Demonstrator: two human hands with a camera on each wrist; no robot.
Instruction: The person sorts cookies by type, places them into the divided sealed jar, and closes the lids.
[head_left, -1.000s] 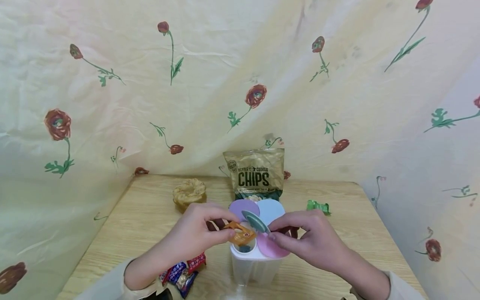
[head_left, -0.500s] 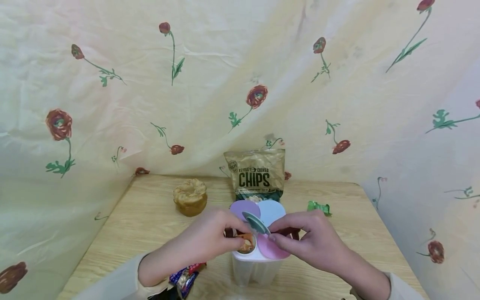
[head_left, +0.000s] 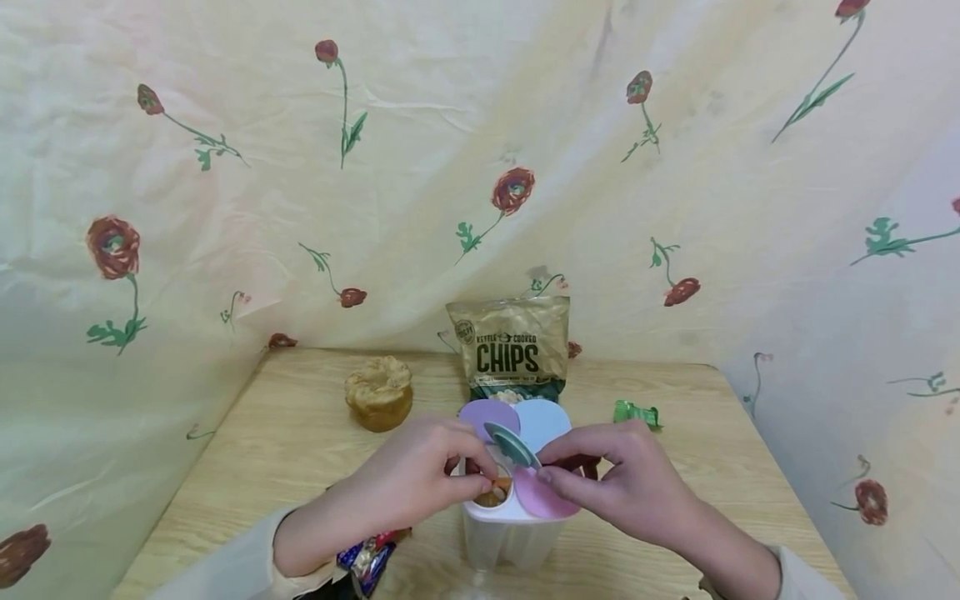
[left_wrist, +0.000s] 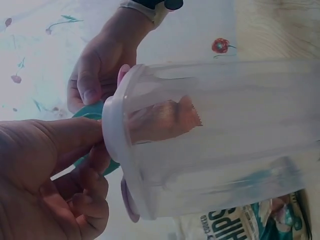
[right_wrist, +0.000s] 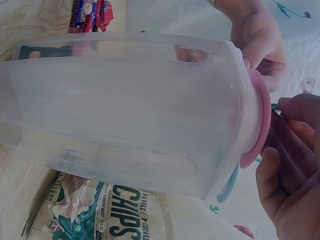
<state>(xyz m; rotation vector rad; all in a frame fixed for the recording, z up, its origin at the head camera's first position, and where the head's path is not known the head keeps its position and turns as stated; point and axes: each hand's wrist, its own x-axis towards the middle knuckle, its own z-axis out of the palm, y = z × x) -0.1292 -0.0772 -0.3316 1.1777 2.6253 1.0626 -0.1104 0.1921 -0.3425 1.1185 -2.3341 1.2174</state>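
A clear plastic container point(head_left: 517, 542) with a white top and several round coloured lids stands before me. My left hand point(head_left: 431, 467) is at its uncovered front-left opening, thumb and fingertips pinching the upper end of an orange-wrapped candy point(head_left: 495, 493). Through the wall in the left wrist view, most of the candy point(left_wrist: 167, 119) shows inside the container, its crimped end downward. My right hand point(head_left: 611, 467) pinches the edge of a green lid point(head_left: 512, 445), tilted up over the opening. The pink lid point(head_left: 546, 493), purple lid point(head_left: 487, 417) and light blue lid point(head_left: 544, 423) lie flat on the top.
A bag of chips point(head_left: 508, 346) stands behind the container. A muffin-shaped bread point(head_left: 379, 396) sits at the back left, a green-wrapped candy point(head_left: 637, 414) at the right. Red and blue wrapped candies point(head_left: 371, 558) lie near my left forearm. A flowered cloth point(head_left: 405, 167) hangs behind the table.
My left hand has moved right and lowered the orange-wrapped candy from above the opening into it. My right hand keeps the green lid tilted in the same place.
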